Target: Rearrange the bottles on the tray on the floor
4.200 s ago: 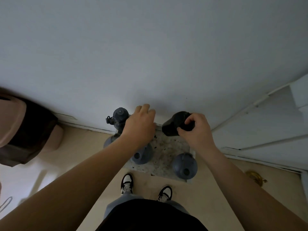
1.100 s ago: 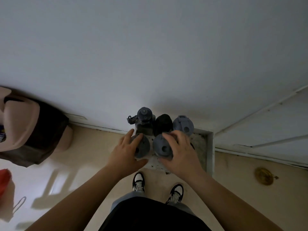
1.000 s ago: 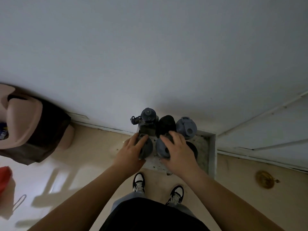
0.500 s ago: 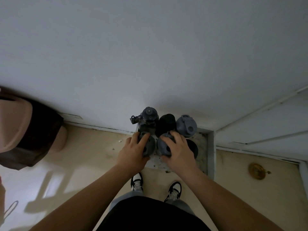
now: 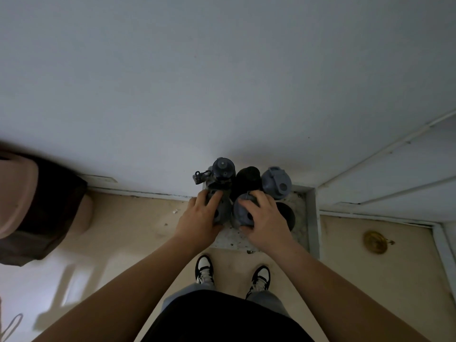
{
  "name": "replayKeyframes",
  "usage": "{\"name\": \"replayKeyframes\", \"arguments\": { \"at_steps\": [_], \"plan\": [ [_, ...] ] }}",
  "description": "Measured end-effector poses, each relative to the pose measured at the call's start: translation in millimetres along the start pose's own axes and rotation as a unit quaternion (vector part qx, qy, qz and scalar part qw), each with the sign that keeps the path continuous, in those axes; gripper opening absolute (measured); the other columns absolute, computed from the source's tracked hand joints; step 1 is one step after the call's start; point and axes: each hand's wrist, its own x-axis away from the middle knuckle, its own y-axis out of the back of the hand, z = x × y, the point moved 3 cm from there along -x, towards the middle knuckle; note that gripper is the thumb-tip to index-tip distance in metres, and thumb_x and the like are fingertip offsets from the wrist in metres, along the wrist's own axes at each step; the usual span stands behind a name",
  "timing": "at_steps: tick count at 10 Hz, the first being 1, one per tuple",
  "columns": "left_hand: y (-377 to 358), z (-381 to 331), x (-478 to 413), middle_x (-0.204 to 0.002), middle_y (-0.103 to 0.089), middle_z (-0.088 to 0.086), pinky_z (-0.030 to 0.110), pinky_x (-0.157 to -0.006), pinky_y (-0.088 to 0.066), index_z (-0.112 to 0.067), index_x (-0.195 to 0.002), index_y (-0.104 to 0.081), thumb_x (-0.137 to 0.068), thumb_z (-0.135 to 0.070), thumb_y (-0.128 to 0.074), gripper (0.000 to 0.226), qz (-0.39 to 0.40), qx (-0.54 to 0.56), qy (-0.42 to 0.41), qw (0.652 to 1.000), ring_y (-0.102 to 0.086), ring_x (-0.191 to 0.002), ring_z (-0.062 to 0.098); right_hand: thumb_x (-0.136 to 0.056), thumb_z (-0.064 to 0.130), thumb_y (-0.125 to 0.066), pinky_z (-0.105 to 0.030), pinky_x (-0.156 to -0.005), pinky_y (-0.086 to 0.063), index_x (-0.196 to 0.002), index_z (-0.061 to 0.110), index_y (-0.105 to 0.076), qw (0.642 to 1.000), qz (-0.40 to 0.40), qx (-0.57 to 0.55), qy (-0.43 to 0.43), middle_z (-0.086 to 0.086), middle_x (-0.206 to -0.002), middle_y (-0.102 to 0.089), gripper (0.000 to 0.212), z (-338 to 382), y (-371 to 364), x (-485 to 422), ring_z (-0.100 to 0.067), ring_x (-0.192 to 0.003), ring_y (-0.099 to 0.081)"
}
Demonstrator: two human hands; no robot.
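Observation:
A speckled white tray (image 5: 299, 218) lies on the floor against the wall, with several bottles standing on it. In the back row stand a dark bottle with a strap loop (image 5: 223, 169), a black bottle (image 5: 248, 177) and a grey-lidded bottle (image 5: 276, 182). My left hand (image 5: 201, 218) grips the front left grey bottle (image 5: 222, 211) from above. My right hand (image 5: 267, 219) grips the front middle grey bottle (image 5: 240, 213). A black bottle (image 5: 286, 213) stands just right of my right hand, partly hidden by it.
The white wall rises right behind the tray, and a white door frame (image 5: 314, 218) borders its right side. A brown and pink bin (image 5: 37, 206) stands at left. A brass door stop (image 5: 375, 241) sits on the floor at right. My feet (image 5: 204, 267) stand just before the tray.
Both hands have closed more firmly over the two front grey bottles, which now stand tight against the back row. Earlier my right hand held the black bottle.

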Motion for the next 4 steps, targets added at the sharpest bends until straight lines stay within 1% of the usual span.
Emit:
{"name": "replayKeyframes", "arguments": {
  "at_steps": [2,3,4],
  "plan": [
    [-2.4,1.3,11.1,-0.156,-0.029,0.009,0.047,-0.094,-0.056,-0.033,-0.154,-0.021,-0.082,-0.043,-0.077,0.092,0.006,-0.009,-0.001,1.000,-0.043,-0.132,0.035,-0.084,0.028,-0.073,-0.044,-0.097,-0.056,-0.138,0.025,-0.052,1.000,0.012,-0.010,0.010,-0.006,-0.152,-0.037,0.058,0.9,-1.6,6.9,-0.033,-0.141,-0.035],
    [1.4,1.4,6.8,-0.156,-0.031,0.010,0.048,-0.097,-0.054,-0.031,-0.154,-0.023,-0.078,-0.048,-0.078,0.095,0.008,-0.024,-0.016,1.000,-0.043,-0.135,0.036,-0.080,0.035,-0.080,-0.046,-0.103,-0.053,-0.146,0.027,-0.048,1.000,0.005,-0.015,-0.001,-0.008,-0.158,-0.029,0.074,-0.1,-0.5,9.3,-0.034,-0.145,-0.031],
    [8.0,-0.4,11.0,-0.160,-0.028,0.012,0.052,-0.107,-0.047,-0.026,-0.156,-0.026,-0.074,-0.053,-0.079,0.101,0.003,-0.033,-0.015,0.999,-0.035,-0.142,0.038,-0.080,0.039,-0.081,-0.042,-0.106,-0.048,-0.152,0.027,-0.042,0.999,-0.027,-0.028,-0.006,-0.009,-0.158,-0.030,0.083,0.5,7.5,16.3,-0.032,-0.146,-0.034]
  ]
}}
